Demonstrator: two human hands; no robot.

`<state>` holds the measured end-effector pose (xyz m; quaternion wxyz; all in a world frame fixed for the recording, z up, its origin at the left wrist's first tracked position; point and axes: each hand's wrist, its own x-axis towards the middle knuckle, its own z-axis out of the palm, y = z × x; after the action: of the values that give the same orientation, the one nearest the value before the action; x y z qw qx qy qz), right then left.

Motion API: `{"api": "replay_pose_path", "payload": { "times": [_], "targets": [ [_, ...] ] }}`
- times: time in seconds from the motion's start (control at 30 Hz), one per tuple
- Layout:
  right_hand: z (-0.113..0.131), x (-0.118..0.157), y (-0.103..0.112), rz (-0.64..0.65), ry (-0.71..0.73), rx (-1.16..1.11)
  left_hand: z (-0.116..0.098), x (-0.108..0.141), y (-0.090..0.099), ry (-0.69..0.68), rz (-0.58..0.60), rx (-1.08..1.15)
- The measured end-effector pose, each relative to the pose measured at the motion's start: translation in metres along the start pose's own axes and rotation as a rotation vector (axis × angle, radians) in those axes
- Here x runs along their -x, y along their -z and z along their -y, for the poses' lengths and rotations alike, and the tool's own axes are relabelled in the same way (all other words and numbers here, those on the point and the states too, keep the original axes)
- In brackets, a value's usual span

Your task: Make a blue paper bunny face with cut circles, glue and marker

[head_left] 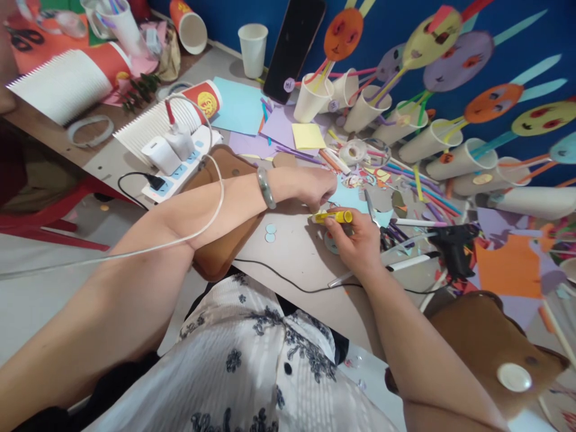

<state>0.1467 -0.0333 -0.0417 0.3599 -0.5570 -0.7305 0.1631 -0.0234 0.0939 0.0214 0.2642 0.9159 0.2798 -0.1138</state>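
My right hand (360, 240) is closed around a thick yellow marker pen (339, 216), held level with one end pointing left. My left hand (317, 187) reaches across above it, fingers curled down near the table; whatever they may hold is hidden. Two small light blue paper circles (270, 233) lie left of the pen. Partly covered by my right hand is a round paper piece (331, 242). Just behind that hand, scissors (371, 207) rest beside a light blue paper sheet (348, 193) and coloured scraps.
Paper cups (369, 108) with paper faces on coloured sticks line the blue wall. A black glue gun (455, 247) lies right. A power strip (180, 171) with a white cable (216, 210) crossing my left arm stands left, beside stacked cups (162, 123). A phone (294, 48) leans behind.
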Motion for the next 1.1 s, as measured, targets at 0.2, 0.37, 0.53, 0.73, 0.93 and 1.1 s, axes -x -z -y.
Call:
{"api": "replay_pose_path", "payload": {
  "times": [0.2, 0.37, 0.53, 0.73, 0.93, 1.1],
  "targets": [
    [0.0044, -0.0037, -0.0007, 0.065, -0.012, -0.049, -0.0012, 0.0013, 0.0008, 0.008, 0.008, -0.005],
    [0.0081, -0.0036, 0.0032, 0.15, -0.018, -0.108, -0.0017, 0.0025, 0.0013, 0.006, 0.004, 0.001],
    [0.0022, -0.0005, 0.0003, 0.029, -0.094, -0.088, -0.0008, 0.0013, 0.0005, -0.005, 0.0, 0.016],
    [0.0024, -0.0024, -0.0032, 0.067, -0.037, -0.066, -0.0023, 0.0017, 0.0013, 0.011, 0.004, 0.032],
    [0.0039, -0.002, 0.0002, 0.085, 0.002, -0.059, -0.0015, 0.0019, 0.0014, 0.012, 0.004, 0.012],
    [0.0036, -0.0024, -0.0016, 0.038, -0.04, -0.057, -0.0025, 0.0021, 0.002, 0.011, 0.008, 0.011]
  ]
}}
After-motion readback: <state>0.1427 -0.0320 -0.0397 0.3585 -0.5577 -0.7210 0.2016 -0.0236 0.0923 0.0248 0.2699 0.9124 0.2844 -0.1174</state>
